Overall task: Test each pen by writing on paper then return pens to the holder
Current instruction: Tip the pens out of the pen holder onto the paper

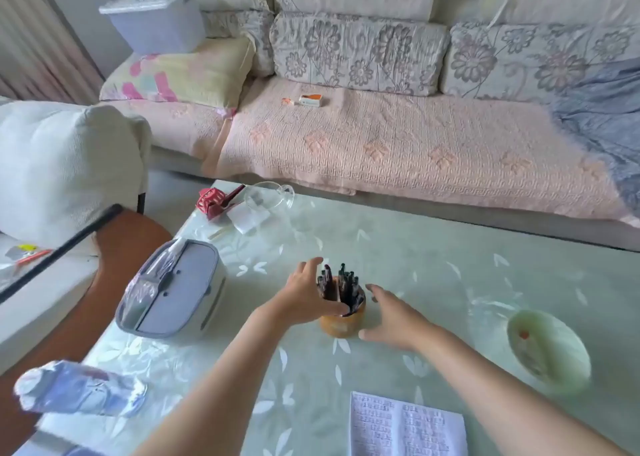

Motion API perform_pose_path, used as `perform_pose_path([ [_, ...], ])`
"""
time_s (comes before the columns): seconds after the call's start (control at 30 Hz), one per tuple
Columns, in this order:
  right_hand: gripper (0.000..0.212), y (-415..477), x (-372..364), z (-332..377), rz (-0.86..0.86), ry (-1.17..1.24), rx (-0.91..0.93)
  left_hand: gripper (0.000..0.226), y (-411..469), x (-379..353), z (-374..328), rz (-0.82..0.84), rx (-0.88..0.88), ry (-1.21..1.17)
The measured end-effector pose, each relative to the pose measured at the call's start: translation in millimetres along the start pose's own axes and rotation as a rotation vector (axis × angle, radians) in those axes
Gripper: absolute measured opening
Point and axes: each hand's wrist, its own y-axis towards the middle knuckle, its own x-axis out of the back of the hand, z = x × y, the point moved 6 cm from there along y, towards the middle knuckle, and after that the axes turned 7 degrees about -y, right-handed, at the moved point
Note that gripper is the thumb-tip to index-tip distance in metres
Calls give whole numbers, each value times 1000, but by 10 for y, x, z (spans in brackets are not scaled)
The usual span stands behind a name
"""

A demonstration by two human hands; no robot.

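Wooden holder (341, 324) full of pens (341, 284), open hands flanking

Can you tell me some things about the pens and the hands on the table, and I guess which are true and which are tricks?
1. The pens stand in a round wooden holder. True.
2. The left hand is writing with a pen. False: it is open beside the holder, thumb across its rim, with no pen taken out.
3. The right hand is open on the other side of the holder. True.
4. The paper lies on the sofa. False: it lies on the table, near the person.
5. A pale green dish sits to the right of the holder. True.
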Motion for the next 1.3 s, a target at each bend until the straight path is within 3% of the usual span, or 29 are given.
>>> perform_pose_path([
  [0.1,111,206,-284,-141,-60,134,32,113,119,-185,221,-38,-24,-37],
  [0.2,89,308,-413,-148,-157,262,117,114,178,-346,352,-75,-86,-53],
  [0.3,73,401,-474,-66,-257,351,225,100,190,-394,380,-174,-177,-92],
  [0.47,86,471,-638,-145,-418,431,243,87,178,-477,519,-243,-307,-219],
  [0.67,84,-282,-613,-189,-606,396,304,97,-369,-712,379,-261,-428,-248],
  [0.93,80,-1581,-834,-531,-712,348,217,110,-1225,-1334,127,-125,-510,-112],
  [1.1,81,-1922,-1018,-713,-838,64,177,132,-1356,-1629,283,-86,-503,16],
  [1.3,91,-1852,-1201,-909,-855,-511,17,75,-1262,-1804,476,-249,-623,63],
])
